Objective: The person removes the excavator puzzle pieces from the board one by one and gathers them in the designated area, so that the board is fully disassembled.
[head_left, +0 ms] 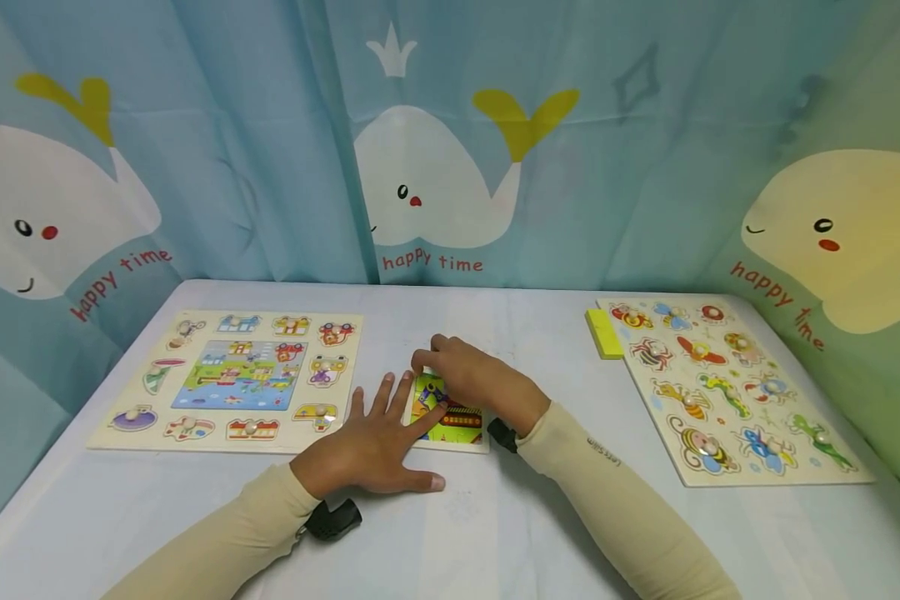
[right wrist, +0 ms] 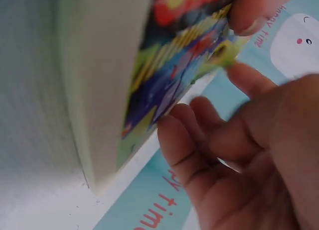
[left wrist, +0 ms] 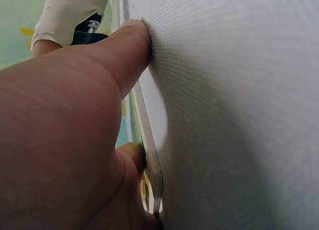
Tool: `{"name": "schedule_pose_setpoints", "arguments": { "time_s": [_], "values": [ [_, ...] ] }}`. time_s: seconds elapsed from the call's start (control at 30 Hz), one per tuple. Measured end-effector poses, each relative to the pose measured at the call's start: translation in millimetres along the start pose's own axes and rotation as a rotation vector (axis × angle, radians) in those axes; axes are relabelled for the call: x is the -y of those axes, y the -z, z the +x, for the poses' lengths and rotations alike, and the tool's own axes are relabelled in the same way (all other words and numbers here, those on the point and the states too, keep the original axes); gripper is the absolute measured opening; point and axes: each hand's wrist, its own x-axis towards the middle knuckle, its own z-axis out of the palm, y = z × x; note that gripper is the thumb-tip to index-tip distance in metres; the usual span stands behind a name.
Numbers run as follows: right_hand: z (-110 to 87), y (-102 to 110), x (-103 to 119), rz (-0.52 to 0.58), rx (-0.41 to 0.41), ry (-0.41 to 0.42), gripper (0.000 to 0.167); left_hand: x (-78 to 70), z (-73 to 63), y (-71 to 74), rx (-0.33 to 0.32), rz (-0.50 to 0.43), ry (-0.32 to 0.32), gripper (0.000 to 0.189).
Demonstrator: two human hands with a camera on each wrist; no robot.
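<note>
Only the head view shows the picture board [head_left: 142, 379] beside the left hand [head_left: 371, 450] and the insect board [head_left: 727, 387] and yellow block [head_left: 605, 333] right of the right hand [head_left: 480, 379]. The small puzzle [head_left: 461, 435] lies between the hands; the left, fingers spread, touches it with its index finger. The right wrist view reveals the puzzle's pale side and the right hand's bent fingers at its edge; blur hides whether they pinch anything. The left palm fills the left wrist view, mostly hiding the puzzle.
</note>
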Motion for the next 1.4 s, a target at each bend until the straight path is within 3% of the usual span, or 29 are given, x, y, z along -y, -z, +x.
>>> {"name": "schedule_pose_setpoints", "arguments": {
  "time_s": [0.3, 0.93, 1.23, 1.4],
  "values": [
    [0.3, -2.7, 0.2, 0.033, -0.106, 0.037, 0.026, 0.3, 0.2, -0.3, -0.015, -0.009, -0.005, 0.091],
    [0.0, -4.9, -5.7, 0.197, -0.178, 0.068, 0.016, -0.5, -1.4, 1.1, -0.015, 0.005, -0.012, 0.09],
    [0.5, -6.6, -9.9, 0.391, -0.113, 0.005, 0.017, 0.1, -1.3, 1.0, -0.016, 0.016, -0.015, 0.089],
    [0.1, -8.2, -13.7, 0.411, -0.095, 0.025, 0.018, -0.7, -2.0, 1.0, -0.018, 0.017, -0.016, 0.09]
  ]
}}
